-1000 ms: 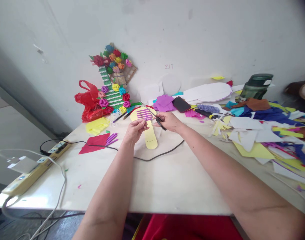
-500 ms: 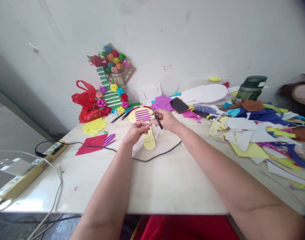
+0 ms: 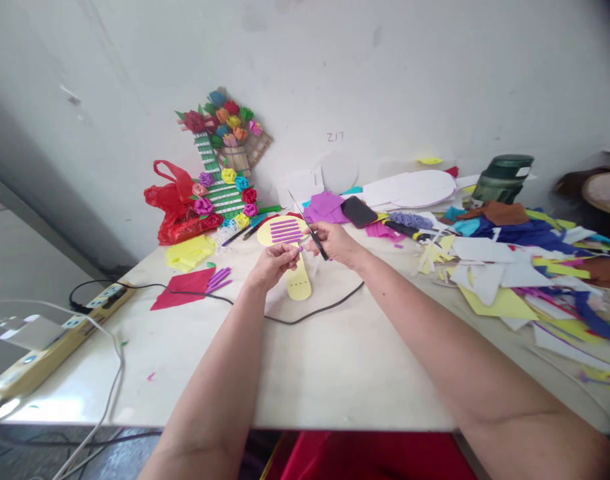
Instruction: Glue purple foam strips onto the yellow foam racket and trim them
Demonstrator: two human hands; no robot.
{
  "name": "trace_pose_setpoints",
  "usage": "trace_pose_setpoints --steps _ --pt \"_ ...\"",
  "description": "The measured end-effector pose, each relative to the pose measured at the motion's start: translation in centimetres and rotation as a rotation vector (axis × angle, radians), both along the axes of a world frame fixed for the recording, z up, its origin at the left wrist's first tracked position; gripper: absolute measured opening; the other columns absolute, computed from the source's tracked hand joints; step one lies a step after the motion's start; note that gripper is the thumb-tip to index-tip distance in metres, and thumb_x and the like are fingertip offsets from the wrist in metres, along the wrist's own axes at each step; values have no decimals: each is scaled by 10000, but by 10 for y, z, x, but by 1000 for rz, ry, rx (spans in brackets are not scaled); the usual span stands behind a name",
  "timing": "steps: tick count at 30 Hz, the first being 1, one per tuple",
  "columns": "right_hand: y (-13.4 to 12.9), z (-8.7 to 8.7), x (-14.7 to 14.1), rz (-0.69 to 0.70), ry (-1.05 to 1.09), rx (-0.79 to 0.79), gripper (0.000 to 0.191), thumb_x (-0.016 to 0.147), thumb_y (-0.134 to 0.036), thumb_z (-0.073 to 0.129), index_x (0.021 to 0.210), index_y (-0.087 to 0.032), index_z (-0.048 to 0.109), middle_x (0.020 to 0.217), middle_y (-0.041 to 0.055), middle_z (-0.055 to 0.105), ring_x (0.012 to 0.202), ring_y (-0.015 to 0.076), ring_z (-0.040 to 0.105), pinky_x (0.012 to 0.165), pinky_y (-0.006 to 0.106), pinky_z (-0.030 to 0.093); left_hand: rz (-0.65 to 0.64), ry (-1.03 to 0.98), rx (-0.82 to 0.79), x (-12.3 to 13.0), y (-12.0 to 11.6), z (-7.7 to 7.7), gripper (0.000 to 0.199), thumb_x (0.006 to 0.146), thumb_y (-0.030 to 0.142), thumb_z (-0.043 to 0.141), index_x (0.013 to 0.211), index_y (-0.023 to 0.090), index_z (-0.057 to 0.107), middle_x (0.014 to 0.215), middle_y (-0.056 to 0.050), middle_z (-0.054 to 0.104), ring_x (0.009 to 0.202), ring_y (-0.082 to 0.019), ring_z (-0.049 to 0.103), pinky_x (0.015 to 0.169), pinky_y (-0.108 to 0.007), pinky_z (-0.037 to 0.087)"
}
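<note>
A small purple piece (image 3: 300, 249) is pinched between the thumb and fingers of the left hand (image 3: 273, 265), above the yellow cutout (image 3: 299, 288). The scissors (image 3: 319, 247) are gripped by the right hand (image 3: 337, 244), their blades pointed up and away; whether the piece is touched by them cannot be told. The cutout is laid on the table (image 3: 335, 380), its round end crossed by a row of purple strips (image 3: 286, 231) and its narrow end marked with short dark dashes. To the left, loose purple rolls (image 3: 219, 278) are set against a red sheet (image 3: 181, 289). A black cord (image 3: 295, 323) is stretched across the table, nearer the body. Beyond the right hand, purple paper (image 3: 327, 208) is partly covered by a black phone (image 3: 359, 211). Farther right, paper scraps (image 3: 489, 249) are heaped before a green bottle (image 3: 501, 183). At the back left, a flower craft (image 3: 225, 193) is placed beside a red bag (image 3: 171, 203).
</note>
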State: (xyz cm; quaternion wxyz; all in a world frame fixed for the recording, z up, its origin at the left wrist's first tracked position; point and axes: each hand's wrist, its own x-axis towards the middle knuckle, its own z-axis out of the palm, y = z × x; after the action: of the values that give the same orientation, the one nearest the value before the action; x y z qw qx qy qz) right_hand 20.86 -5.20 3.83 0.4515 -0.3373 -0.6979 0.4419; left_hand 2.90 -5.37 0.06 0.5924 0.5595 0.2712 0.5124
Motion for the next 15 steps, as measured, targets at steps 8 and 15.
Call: trace_pose_setpoints --steps 8,15 --pt "-2 -2 4 -130 -553 299 348 654 -375 645 941 -180 613 742 -1 637 660 127 545 593 235 380 94 -85 37 0 1 2 225 674 291 719 765 114 615 656 -22 624 496 -56 521 500 -186 463" --pt "-11 4 6 -214 -782 412 382 675 -515 597 952 -254 617 794 -8 671 719 166 576 590 247 334 110 -127 62 -2 2 2 199 676 275 715 743 119 612 666 -14 621 514 -52 525 530 -185 475"
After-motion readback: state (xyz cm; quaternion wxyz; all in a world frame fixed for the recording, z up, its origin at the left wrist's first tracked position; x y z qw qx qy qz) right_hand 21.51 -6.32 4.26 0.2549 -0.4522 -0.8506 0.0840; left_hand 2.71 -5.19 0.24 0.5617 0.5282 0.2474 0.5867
